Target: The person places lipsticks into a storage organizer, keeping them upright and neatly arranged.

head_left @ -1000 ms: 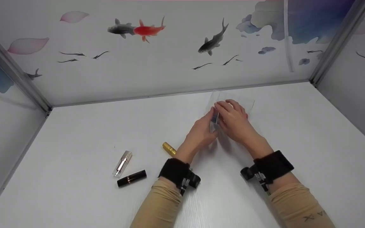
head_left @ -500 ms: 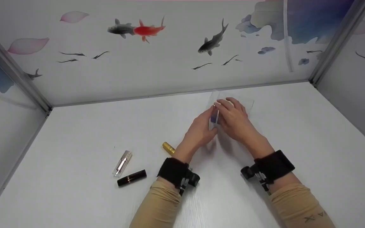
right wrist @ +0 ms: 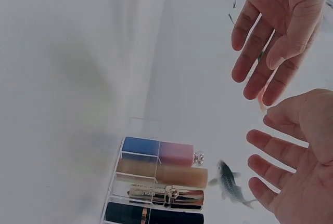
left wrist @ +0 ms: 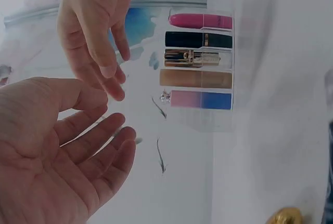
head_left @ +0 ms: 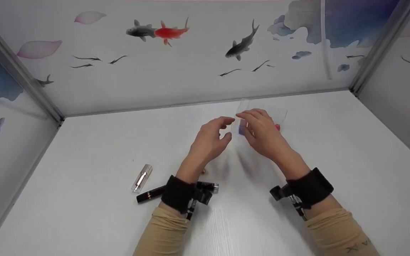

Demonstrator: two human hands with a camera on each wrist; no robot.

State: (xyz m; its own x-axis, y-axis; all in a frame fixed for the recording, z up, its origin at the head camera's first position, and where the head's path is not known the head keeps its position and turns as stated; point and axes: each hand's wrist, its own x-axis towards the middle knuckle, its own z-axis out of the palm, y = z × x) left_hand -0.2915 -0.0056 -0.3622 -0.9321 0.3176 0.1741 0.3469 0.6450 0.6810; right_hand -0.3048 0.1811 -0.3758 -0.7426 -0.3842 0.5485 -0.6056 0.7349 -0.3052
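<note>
A clear plastic lipstick holder stands near the table's back edge. Upright in its compartments are a pink lipstick, a black lipstick, a gold-and-black lipstick, a tan lipstick and a pink-and-blue lipstick, which is at the left end in the head view. My left hand is left of the holder, its fingers loosely bent and holding nothing. My right hand hovers before the holder with relaxed fingers and nothing between them, hiding most of the lipsticks in the head view.
On the table's left half lie a silver-and-clear lipstick and a black lipstick. Beside my left wrist lies another dark tube with a clear end. A gold tube is mostly hidden by my forearm. Printed walls enclose the table.
My left hand has drawn back leftward from the holder, leaving the pink-and-blue lipstick standing there. The right hand has barely moved. The dark tube by my left wrist has come into view.
</note>
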